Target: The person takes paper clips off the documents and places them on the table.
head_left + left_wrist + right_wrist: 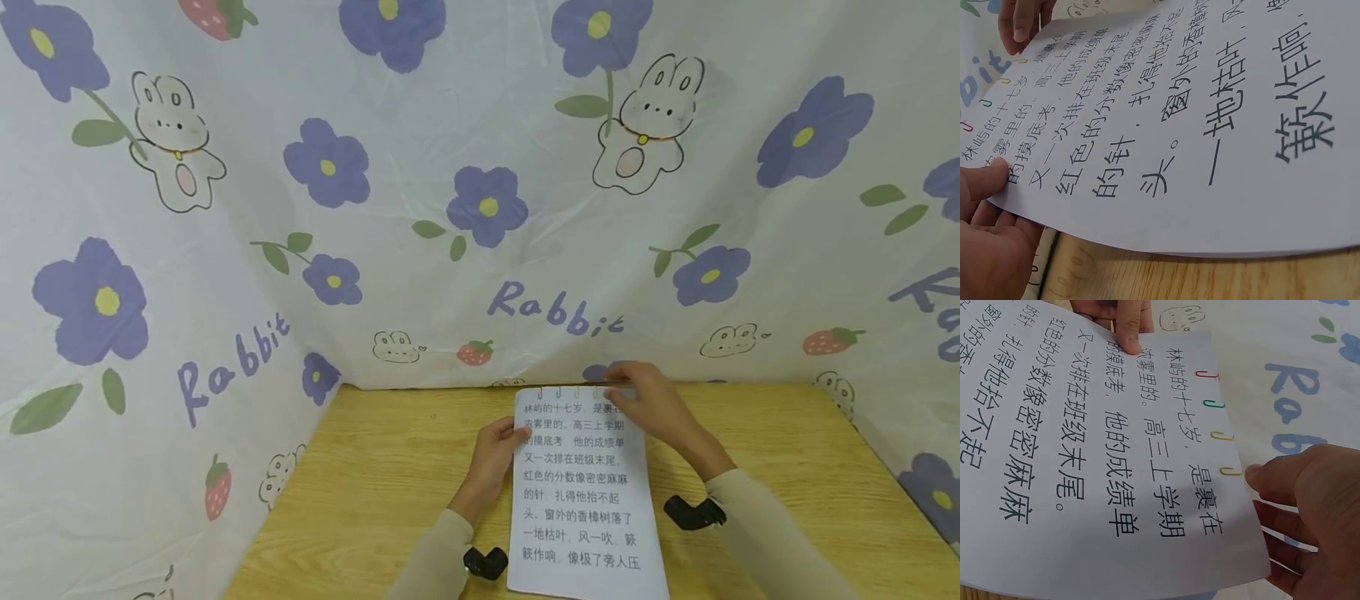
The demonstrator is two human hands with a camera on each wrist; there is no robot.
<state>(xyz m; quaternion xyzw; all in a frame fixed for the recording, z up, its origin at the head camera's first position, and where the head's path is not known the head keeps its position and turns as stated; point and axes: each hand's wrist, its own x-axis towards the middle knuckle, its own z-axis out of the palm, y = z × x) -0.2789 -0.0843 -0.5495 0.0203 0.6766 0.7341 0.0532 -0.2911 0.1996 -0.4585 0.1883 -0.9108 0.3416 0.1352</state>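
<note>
A stack of white paper sheets (581, 533) with large printed Chinese characters is held tilted above the wooden table. My left hand (495, 454) grips its left edge, thumb on the front and the other fingers behind. Along the top edge sit several coloured paper clips: a red one (1207, 374), a green one (1214, 404) and yellow ones. My right hand (652, 408) is at the top right edge, its thumb tip beside the end yellow clip (1231, 470). Its other fingers reach the edge of the sheets; whether they pinch anything is hidden.
The wooden table (375, 483) spreads out to both sides of the sheets. Behind it and at the sides hangs a white cloth (420, 275) printed with purple flowers, rabbits and strawberries. Black bands (693, 512) sit at both wrists over light sleeves.
</note>
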